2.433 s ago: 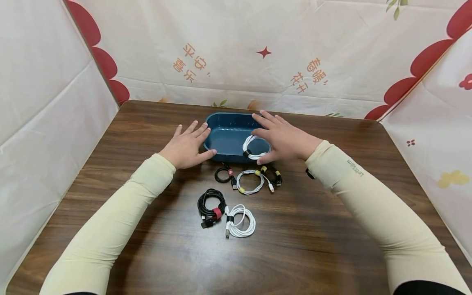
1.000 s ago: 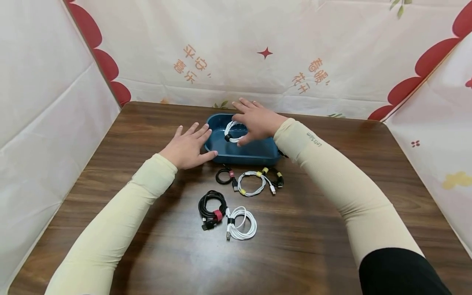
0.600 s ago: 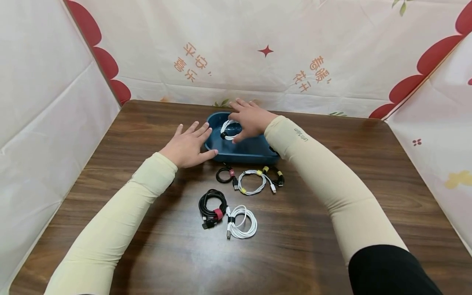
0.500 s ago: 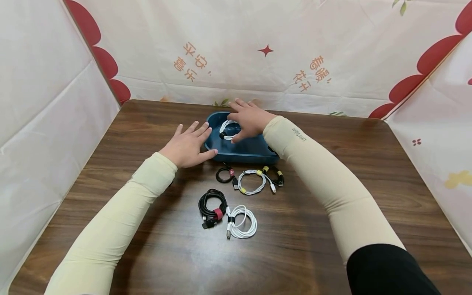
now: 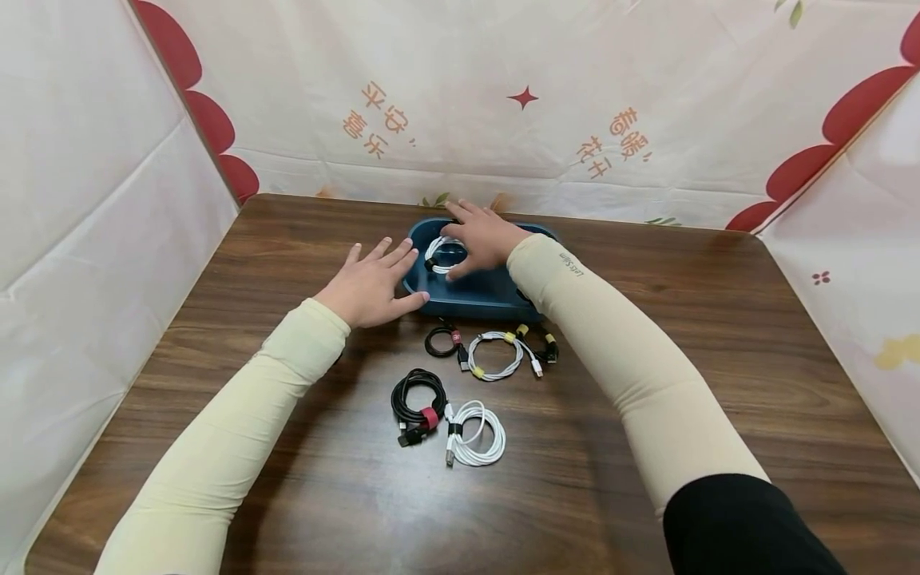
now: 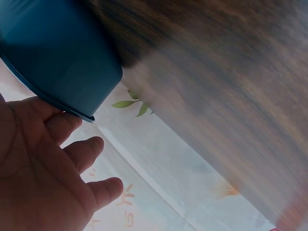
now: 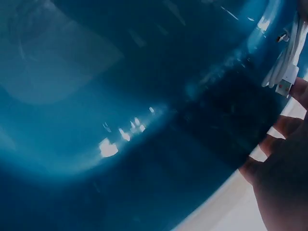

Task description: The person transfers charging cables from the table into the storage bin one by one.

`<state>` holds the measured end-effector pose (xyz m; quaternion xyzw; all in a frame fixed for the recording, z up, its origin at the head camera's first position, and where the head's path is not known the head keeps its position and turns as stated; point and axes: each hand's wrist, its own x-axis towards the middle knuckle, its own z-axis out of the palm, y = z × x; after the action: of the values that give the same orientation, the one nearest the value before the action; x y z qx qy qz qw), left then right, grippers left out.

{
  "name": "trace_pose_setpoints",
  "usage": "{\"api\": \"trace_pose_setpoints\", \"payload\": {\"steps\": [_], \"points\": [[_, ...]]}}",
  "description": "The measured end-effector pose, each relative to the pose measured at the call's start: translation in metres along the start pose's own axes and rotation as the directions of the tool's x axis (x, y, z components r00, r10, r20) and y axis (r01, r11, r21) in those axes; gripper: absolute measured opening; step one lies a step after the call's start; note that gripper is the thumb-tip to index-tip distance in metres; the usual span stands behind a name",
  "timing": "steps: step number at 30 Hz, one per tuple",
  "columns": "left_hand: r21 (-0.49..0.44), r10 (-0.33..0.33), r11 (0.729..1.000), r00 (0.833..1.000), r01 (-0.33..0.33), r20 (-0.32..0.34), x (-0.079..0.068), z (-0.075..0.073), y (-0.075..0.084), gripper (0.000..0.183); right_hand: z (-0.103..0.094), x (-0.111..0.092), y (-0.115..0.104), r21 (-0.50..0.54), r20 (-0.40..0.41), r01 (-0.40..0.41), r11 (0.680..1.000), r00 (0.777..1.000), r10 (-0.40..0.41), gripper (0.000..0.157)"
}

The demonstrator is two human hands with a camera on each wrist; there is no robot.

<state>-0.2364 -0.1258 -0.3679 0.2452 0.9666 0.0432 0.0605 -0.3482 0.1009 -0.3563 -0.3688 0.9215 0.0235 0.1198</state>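
Note:
Above the blue plastic basin (image 5: pixel 477 307), my right hand (image 5: pixel 485 239) pinches a coiled white USB cable (image 5: pixel 434 254) between thumb and forefinger, near the back left corner. Its other fingers stretch out past the back rim. A black tie wraps the coil. In the right wrist view, the cable's USB plug (image 7: pixel 285 86) shows beside the forefinger. My left hand (image 5: pixel 370 289) lies at the basin's left side with its fingers spread and the thumb at the front left corner. Seen from the left wrist, those fingers reach along the basin's outer wall (image 6: pixel 72 62).
In front of the basin lie a small black cable (image 5: pixel 456 338) with a red tie, a white cable (image 5: pixel 477 373) and a black cable (image 5: pixel 552 351) with yellow ties. Nearer are a thick black coil (image 5: pixel 398 397) and another white coil (image 5: pixel 497 439). A fabric backdrop (image 5: pixel 460 48) encloses the table.
My right hand has carried the white cable leftward and back, from the basin's right side to its back left corner, slowing lately. The left hand keeps its place at the basin.

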Motion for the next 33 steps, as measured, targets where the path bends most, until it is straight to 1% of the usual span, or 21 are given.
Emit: {"api": "trace_pose_setpoints", "payload": {"steps": [4, 8, 17, 26, 33], "points": [[-0.003, 0.001, 1.0, 1.0, -0.001, -0.005, 0.0, 0.001, 0.001, 0.087, 0.008, 0.001, 0.001, 0.012, -0.022, 0.003, 1.0, 1.0, -0.003, 0.086], [0.008, -0.004, 1.0, 1.0, 0.004, -0.009, -0.002, 0.001, 0.001, 0.087, 0.013, 0.004, 0.001, -0.006, -0.045, 0.007, 1.0, 0.999, -0.007, 0.087], [0.01, -0.002, 1.0, 1.0, 0.002, -0.017, 0.0, 0.0, 0.0, 0.087, 0.013, 0.009, 0.002, -0.038, -0.048, -0.017, 0.999, 0.999, 0.015, 0.091], [0.005, -0.011, 1.0, 1.0, 0.011, -0.016, 0.001, 0.0, -0.002, 0.086, 0.011, 0.008, 0.003, -0.017, -0.046, -0.01, 1.0, 0.999, 0.009, 0.089], [0.005, -0.004, 1.0, 1.0, 0.004, -0.007, 0.002, 0.003, 0.0, 0.086, 0.006, 0.004, 0.003, 0.014, 0.001, -0.016, 1.0, 1.0, 0.016, 0.088]]}}
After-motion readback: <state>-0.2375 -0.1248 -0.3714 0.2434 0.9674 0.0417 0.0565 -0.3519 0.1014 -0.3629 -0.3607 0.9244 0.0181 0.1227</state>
